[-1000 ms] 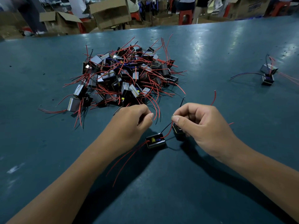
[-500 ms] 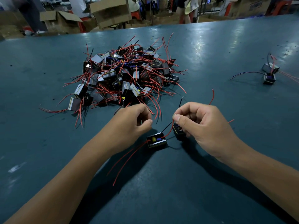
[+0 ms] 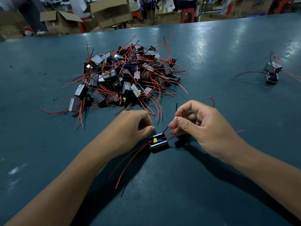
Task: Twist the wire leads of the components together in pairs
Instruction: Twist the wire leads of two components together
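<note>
Just below the middle of the frame a small black component, with a yellow and a blue part showing in its open top, lies on the teal surface. Its black lead and red lead rise to the right hand, whose thumb and first fingers are curled and pinch both wires. Something dark sits under that hand, possibly a second component, but it is too hidden to tell. The left hand is curled just beside the component at its upper left; its thumb tip is near the case, and whether it pinches anything cannot be told from here. Two longer red wires trail from the component toward the lower left.

Risks, as a judgement: the component is light and looks unanchored, so a turning pull from the right hand could lift or spin it instead of winding the leads, and the twist would come out loose. Thin bare ends could slip from the pinch, or snap if wound too hard near the case. The trailing red wires lie close to the left forearm and could be dragged. The heap of unpaired components in the upper centre throws stray red leads toward both hands, so a wrong wire could be caught into the pair. A finished pair sits well apart at the right edge
</note>
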Demonstrator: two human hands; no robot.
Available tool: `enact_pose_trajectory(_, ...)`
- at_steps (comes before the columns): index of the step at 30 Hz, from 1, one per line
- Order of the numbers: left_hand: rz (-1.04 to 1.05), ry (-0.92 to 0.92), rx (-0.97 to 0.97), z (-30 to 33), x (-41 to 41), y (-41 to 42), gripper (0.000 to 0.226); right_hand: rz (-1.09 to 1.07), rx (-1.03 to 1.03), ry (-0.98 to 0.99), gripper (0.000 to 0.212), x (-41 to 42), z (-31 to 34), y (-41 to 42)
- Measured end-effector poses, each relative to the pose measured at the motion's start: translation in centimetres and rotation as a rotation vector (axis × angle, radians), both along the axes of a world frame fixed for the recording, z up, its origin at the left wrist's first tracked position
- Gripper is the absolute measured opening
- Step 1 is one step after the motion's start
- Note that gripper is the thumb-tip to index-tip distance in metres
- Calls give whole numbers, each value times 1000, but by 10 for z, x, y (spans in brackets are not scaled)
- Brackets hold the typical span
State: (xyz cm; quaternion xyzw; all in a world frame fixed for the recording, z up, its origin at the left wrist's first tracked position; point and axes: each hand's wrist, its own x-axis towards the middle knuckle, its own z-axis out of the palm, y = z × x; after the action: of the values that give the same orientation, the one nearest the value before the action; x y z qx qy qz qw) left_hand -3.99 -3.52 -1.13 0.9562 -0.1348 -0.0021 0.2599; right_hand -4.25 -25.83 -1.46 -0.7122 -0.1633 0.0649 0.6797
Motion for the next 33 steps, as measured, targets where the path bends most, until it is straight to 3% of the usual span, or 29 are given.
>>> enact_pose_trajectory(11, 16, -7, 6, 0, 0, 1, 12, -7, 95, 48, 17, 1, 0, 0)
enact_pose_trajectory(25, -44, -31, -30, 5, -2, 6, 5, -30, 50, 42, 14, 1, -1, -2)
enact_pose_trajectory(33, -46, -7, -27, 9, -1, 13, 4, 1, -45, 12, 24, 3, -1, -6)
